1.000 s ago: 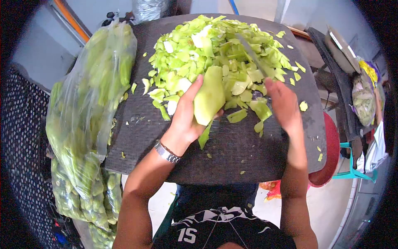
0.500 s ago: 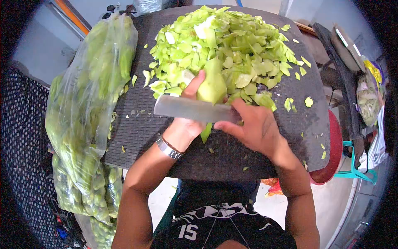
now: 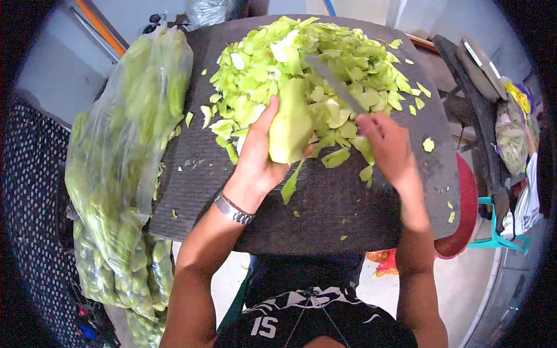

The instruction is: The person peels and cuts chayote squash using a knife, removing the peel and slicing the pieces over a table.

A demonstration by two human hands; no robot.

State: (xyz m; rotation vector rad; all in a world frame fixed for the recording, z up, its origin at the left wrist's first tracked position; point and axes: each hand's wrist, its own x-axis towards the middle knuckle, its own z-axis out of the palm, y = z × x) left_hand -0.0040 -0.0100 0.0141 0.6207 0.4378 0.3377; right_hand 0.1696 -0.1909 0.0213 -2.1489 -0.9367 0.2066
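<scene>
My left hand [image 3: 259,159] is wrapped round a pale green, elongated fruit [image 3: 290,124] with a smooth pared surface; its exact kind is unclear. The fruit is held upright above the near edge of a heap of green peelings [image 3: 348,81]. In my right hand [image 3: 389,148] is a wide-bladed knife [image 3: 335,85], held by its handle to the right of the fruit. Its blade points up and left over the heap, apart from the fruit and smeared by motion. A strip of peel [image 3: 292,184] lies below my left hand.
All this is on a dark woven-textured table [image 3: 325,214]. Along its left side lies a long clear plastic bag [image 3: 130,145] full of green produce. At the right stand a red tub [image 3: 458,220], a teal stool [image 3: 499,229] and a bag of greenish produce [image 3: 513,136].
The knife has swung from across the lower fruit to up over the peelings on the right. My right hand has moved right and up; the fruit has tilted and shows more of its pared side.
</scene>
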